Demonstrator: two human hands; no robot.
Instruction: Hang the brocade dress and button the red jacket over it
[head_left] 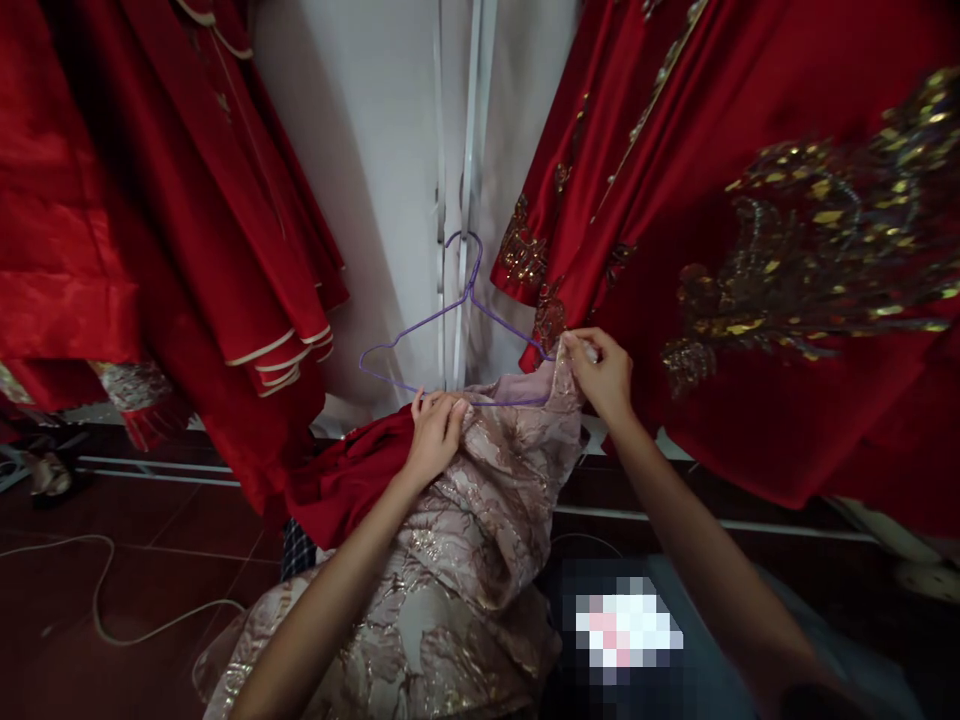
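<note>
A purple wire hanger [450,330] stands in front of me, hook upward against the white wall. My left hand [435,432] is closed on the hanger's bottom bar together with the pink-gold brocade garment [465,540]. My right hand [600,375] pinches the garment's upper corner at the hanger's right end. The garment drapes down over my lap. A red cloth [345,480] lies bunched beside my left wrist.
Red satin robes hang on the left [172,230] and gold-embroidered red ones on the right [750,230]. A white wall with a vertical track [457,120] stands between them. A white cable [97,600] snakes over the dark red floor.
</note>
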